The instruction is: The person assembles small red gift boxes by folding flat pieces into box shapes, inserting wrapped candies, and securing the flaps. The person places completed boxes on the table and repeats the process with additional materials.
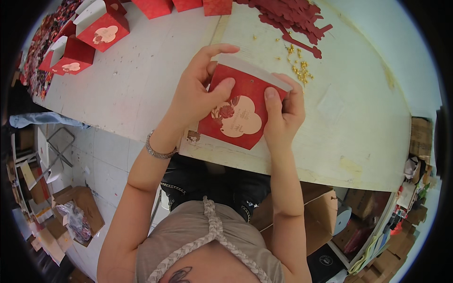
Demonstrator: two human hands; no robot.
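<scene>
Between my two hands is a red paper gift box (243,80) with a pale flower-shaped panel facing me and a white inner edge at its top. My left hand (200,89) grips its left side, thumb pressed on the red front and index finger stretched past the upper edge. On the right side my right hand (285,108) holds it, thumb on the front and fingers behind. A small hole shows near the top of the front. The fingers behind the box are partly hidden.
Gold paper fasteners (300,68) lie scattered beyond my right hand, below a pile of dark red die-cut pieces (297,19). Similar red boxes (103,30) stand at the far left beside a heap of small wrapped items (35,61). An open cardboard carton (321,217) sits under the table.
</scene>
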